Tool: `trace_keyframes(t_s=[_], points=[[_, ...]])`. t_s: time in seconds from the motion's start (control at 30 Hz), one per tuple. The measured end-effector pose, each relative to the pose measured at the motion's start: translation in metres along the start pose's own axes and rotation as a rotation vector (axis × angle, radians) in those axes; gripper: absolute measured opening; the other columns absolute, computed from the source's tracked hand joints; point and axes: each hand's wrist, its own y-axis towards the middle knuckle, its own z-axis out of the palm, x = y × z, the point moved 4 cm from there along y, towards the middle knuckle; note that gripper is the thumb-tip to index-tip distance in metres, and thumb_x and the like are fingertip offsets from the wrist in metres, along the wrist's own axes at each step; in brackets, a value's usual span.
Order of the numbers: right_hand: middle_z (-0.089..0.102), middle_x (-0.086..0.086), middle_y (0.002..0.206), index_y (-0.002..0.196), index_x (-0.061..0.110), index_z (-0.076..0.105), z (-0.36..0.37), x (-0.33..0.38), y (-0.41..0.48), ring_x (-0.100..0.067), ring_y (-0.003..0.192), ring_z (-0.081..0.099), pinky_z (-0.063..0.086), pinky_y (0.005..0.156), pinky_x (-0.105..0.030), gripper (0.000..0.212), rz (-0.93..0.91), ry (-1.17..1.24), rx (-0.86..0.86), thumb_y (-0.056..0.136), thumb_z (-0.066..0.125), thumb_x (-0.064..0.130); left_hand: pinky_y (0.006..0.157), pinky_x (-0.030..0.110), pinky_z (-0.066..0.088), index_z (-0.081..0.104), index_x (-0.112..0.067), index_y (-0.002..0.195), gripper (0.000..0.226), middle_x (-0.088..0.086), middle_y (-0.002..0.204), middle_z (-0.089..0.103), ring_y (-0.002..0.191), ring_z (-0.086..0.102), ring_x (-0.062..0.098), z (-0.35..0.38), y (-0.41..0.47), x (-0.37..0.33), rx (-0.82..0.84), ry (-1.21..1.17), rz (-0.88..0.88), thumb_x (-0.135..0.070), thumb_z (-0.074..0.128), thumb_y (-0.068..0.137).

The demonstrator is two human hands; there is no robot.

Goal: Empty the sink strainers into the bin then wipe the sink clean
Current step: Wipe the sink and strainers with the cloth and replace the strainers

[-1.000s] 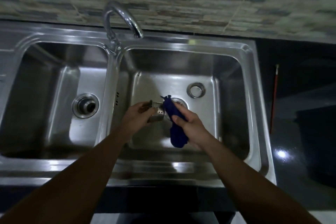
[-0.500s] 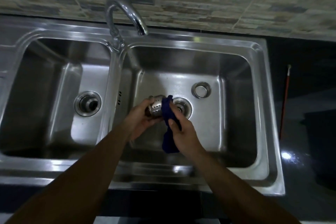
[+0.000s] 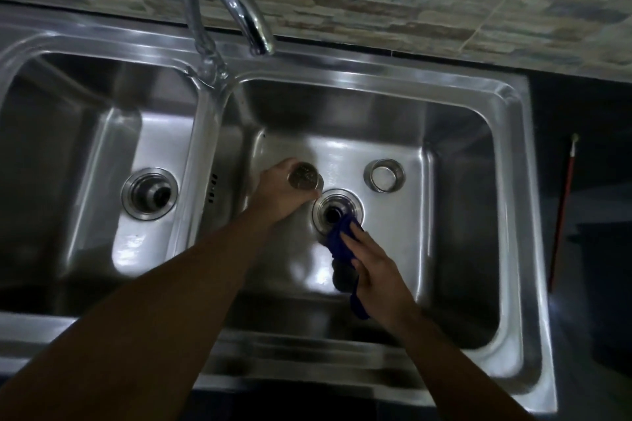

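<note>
Where cloth rubbed strainer, both now apart

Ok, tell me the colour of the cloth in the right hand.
Dark blue; the cloth, gripped by the right hand, shows best in the head view.

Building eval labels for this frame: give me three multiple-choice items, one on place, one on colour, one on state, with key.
1. Where does the ring lie? A left basin; B right basin; C counter.
2. The cloth is: A blue; B white; C yellow.
3. The left hand is: A open; B gripping a strainer; C gripping the cloth.
Key: B, it sits beside the open drain there; A, plainly blue, held by the right hand; B, fingers curl round the metal cup.
</note>
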Motion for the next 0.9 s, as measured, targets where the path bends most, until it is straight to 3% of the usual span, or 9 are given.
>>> trace_keyframes(t_s=[0.07,0.17,0.27,0.4,0.47,0.53,0.63,0.77,0.9], points=[[0.033,0.0,0.159,0.146,0.013,0.048,0.005,-0.009,0.0,-0.009,0.146,0.032,0.018,0.115,-0.004,0.05,-0.012,-0.057,0.007,0.099,0.048,-0.005,0.079,0.002,0.041,0.059,-0.029,0.133,0.08,-0.009,0.11,0.065,0.099,0.06,0.006,0.006,0.012,0.0,-0.046,0.089,0.051,-0.041,0.092,0.061],[0.033,0.001,0.161,0.148,0.018,0.044,0.007,-0.021,-0.002,-0.011,0.148,0.032,0.018,0.12,-0.012,0.052,0.011,-0.094,-0.001,0.1,0.049,-0.001,0.104,0.025,0.045,0.05,-0.02,0.143,0.087,0.006,0.137,0.06,0.122,0.059,0.023,0.017,0.023,0.003,-0.063,0.187,0.107,-0.03,0.091,0.067],[0.036,0.0,0.159,0.148,0.019,0.044,0.007,-0.029,-0.005,-0.012,0.147,0.034,0.019,0.121,-0.014,0.054,0.001,-0.106,-0.027,0.099,0.051,-0.002,0.115,0.036,0.04,0.042,-0.019,0.15,0.09,0.006,0.153,0.045,0.136,0.048,0.029,0.023,0.029,0.006,-0.031,0.26,0.106,-0.03,0.087,0.074],[0.046,-0.005,0.151,0.141,0.013,0.054,0.001,-0.032,-0.005,-0.013,0.138,0.045,0.026,0.118,-0.016,0.048,0.015,-0.103,-0.064,0.096,0.054,-0.004,0.128,0.045,-0.001,0.019,-0.018,0.16,0.095,0.007,0.168,0.017,0.156,0.013,0.026,0.027,0.027,0.005,0.049,0.605,0.179,-0.05,0.07,0.086],[0.047,-0.007,0.143,0.136,0.011,0.057,-0.002,-0.03,-0.005,-0.015,0.128,0.05,0.029,0.111,-0.01,0.045,0.019,-0.107,-0.091,0.094,0.056,-0.004,0.127,0.046,-0.007,0.016,-0.017,0.161,0.091,0.005,0.17,0.009,0.158,0.003,0.024,0.02,0.01,-0.003,0.026,0.642,0.265,-0.052,0.062,0.091],[0.041,-0.005,0.135,0.133,0.013,0.054,-0.006,-0.026,-0.007,-0.013,0.116,0.052,0.028,0.101,0.002,0.044,0.034,-0.089,-0.107,0.092,0.058,-0.002,0.128,0.045,-0.002,0.026,-0.015,0.159,0.082,0.005,0.169,0.016,0.158,0.007,0.024,0.014,-0.021,-0.013,0.049,0.514,0.397,-0.044,0.06,0.09],[0.039,0.003,0.128,0.128,0.022,0.049,-0.012,-0.014,-0.012,-0.005,0.104,0.051,0.032,0.089,0.006,0.047,0.057,-0.076,-0.096,0.089,0.066,0.002,0.127,0.044,0.005,0.045,-0.017,0.15,0.08,0.003,0.164,0.031,0.155,0.02,0.02,0.011,-0.085,-0.017,0.259,0.391,0.669,-0.041,0.065,0.077],[0.059,0.017,0.111,0.11,0.039,0.046,-0.02,0.013,-0.022,0.003,0.098,0.062,0.05,0.083,-0.013,0.048,0.072,-0.017,-0.018,0.083,0.075,0.012,0.127,0.044,0.006,0.045,-0.021,0.15,0.079,-0.003,0.161,0.037,0.153,0.025,0.017,0.014,-0.15,-0.014,0.321,0.416,0.773,-0.041,0.072,0.079],[0.068,0.012,0.107,0.104,0.036,0.055,-0.03,0.04,-0.041,-0.007,0.097,0.071,0.06,0.086,-0.038,0.039,0.065,0.076,-0.071,0.08,0.078,0.015,0.127,0.033,0.01,0.046,-0.027,0.149,0.061,-0.005,0.148,0.052,0.143,0.042,0.015,0.007,-0.166,-0.034,0.236,0.612,0.769,-0.031,0.065,0.091]])
